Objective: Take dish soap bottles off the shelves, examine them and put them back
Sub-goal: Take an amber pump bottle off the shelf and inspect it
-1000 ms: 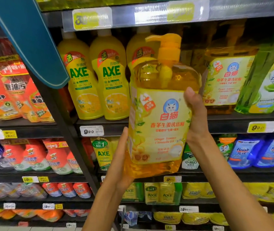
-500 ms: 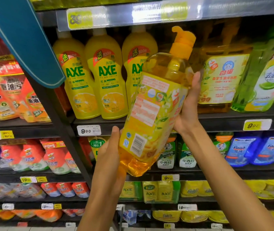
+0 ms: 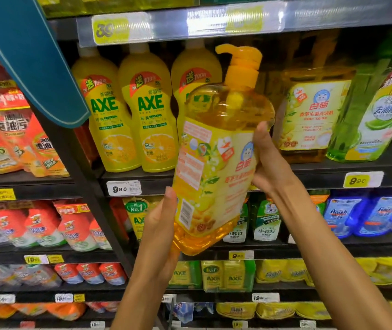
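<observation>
Left hand (image 3: 160, 225) cups the lower left edge and base of the pump bottle (image 3: 216, 163), thumb lying up along the label's side, fingers wrapped behind and out of sight. Right hand (image 3: 267, 160) grips the bottle's right side at label height, thumb up toward the shoulder, fingers hidden behind. Both forearms rise from the bottom of the view.

Bottle held in the air in front of the shelves, tilted with the top leaning right, base toward the lower left. Clear plastic body, amber-yellow liquid showing at the shoulder and at the base. Orange-yellow pump head (image 3: 241, 65), spout pointing left. Yellow wrap label: back panel with pink text blocks and a barcode faces left; front panel with a blue cat emblem and red characters faces right, partly covered by the right hand. Print is blurred.

Behind, on the middle shelf (image 3: 333, 173): three yellow AXE bottles (image 3: 128, 115) with lemon pictures stand at left; a matching cat-brand bottle (image 3: 314, 120) stands at right, beside a green bottle (image 3: 371, 115). Price tag (image 3: 123, 188) reading 9.90 on the shelf edge below the AXE bottles. Red-orange refill pouches (image 3: 11, 139) in the left bay. Blue Finish packs (image 3: 366, 213) on the shelf below, right. A teal panel (image 3: 30, 58) cuts across the upper left.
</observation>
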Available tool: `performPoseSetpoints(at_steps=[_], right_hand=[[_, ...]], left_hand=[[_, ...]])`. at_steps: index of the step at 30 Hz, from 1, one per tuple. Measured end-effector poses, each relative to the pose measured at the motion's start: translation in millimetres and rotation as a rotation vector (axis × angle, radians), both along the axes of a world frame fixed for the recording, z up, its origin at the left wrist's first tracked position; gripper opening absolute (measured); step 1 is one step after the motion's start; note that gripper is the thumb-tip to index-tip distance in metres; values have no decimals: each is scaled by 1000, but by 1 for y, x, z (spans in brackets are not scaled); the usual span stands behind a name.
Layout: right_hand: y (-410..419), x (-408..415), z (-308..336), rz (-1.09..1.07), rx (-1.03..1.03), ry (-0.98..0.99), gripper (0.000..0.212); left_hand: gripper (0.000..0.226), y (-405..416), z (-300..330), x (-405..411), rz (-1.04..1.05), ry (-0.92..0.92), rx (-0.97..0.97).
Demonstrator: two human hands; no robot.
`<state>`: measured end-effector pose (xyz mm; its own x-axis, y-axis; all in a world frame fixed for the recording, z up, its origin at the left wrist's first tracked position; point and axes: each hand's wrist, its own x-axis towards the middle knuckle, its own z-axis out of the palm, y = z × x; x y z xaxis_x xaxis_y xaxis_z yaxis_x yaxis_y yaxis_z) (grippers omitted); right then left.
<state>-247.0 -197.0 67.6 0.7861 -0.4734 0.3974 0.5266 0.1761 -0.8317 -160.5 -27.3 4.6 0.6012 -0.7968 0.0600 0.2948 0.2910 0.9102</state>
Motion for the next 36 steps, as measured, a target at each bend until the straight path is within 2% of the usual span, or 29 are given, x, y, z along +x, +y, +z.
performPoseSetpoints(at_steps=[3, 6, 8, 10, 13, 18, 22, 25, 28, 31, 34, 36], right_hand=[[13, -3, 6, -151, -55, -30, 93], [24, -3, 3, -284, -39, -57, 96], [28, -4, -1, -335, -48, -64, 98], [31, -6, -2, -363, -85, -77, 99], [30, -13, -4, -355, -210, -92, 84], [25, -32, 4, -178, -382, 78, 92], [27, -43, 6, -127, -443, 121, 86], [29, -40, 10, -153, -456, 106, 86], [32, -34, 14, -186, -450, 72, 87], [32, -28, 15, -182, -429, 41, 80], [30, -20, 9, -200, -386, 29, 101], [32, -14, 3, -177, -276, 117, 109]], left_hand=[[42, -10, -5, 3, 6, -11, 26], [45, -19, -2, 8, 65, -140, 41], [59, -21, 0, 10, 131, -291, 15], [85, -21, 1, 11, 110, -448, -34], [97, -25, -6, 11, 79, -539, -17], [113, -29, -11, 20, 104, -686, 53], [102, -28, -5, 31, 93, -792, 41], [107, -25, -1, 28, 98, -746, 2], [90, -20, -6, 21, 107, -600, -21], [85, -18, -11, 15, 86, -435, -58], [82, -19, -12, 10, 96, -335, -79], [78, -18, -11, 5, 115, -312, -69]])
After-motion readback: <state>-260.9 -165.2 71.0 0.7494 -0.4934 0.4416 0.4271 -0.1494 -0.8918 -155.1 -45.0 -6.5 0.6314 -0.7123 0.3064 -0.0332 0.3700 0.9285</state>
